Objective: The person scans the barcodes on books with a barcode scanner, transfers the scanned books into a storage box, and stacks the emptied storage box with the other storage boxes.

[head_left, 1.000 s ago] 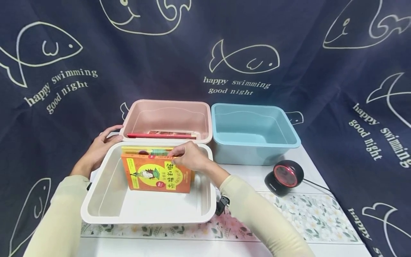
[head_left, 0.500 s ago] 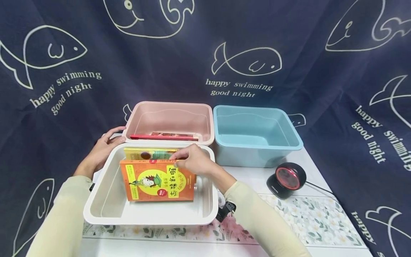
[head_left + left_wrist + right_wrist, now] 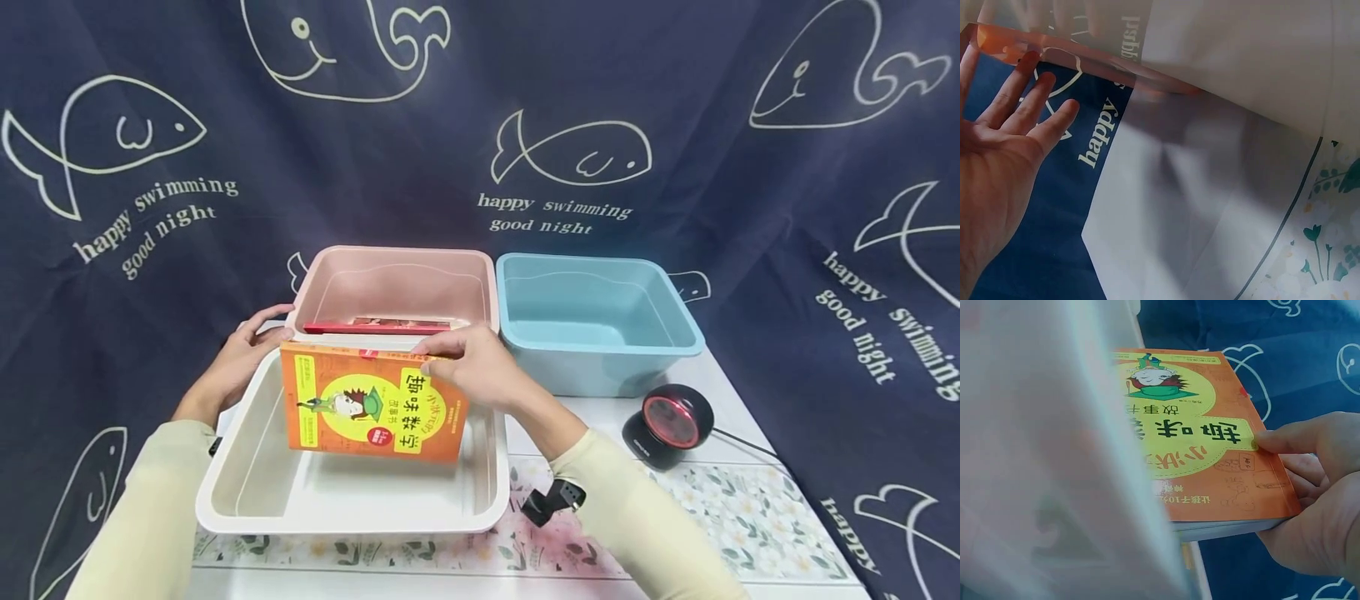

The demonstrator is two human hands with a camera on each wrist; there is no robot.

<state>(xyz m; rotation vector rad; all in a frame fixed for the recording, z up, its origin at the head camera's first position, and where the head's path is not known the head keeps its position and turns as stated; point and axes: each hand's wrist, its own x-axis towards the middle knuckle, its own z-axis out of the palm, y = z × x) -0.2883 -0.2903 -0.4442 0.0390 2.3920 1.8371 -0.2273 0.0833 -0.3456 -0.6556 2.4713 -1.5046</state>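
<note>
Left tub (image 3: 401, 283) behind front tub (image 3: 258, 487), beside right tub (image 3: 573, 371)

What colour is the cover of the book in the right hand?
The cover is mostly orange, with some yellow; the head view shows it best.

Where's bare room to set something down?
Inside the blue bin; flowered strip bordered by right sleeve and black device; white bin floor near its front rim. Crowded: around the right hand and orange book, which hides the white bin's rear; bin corners by the left hand; pink bin front, with a red item.
</note>
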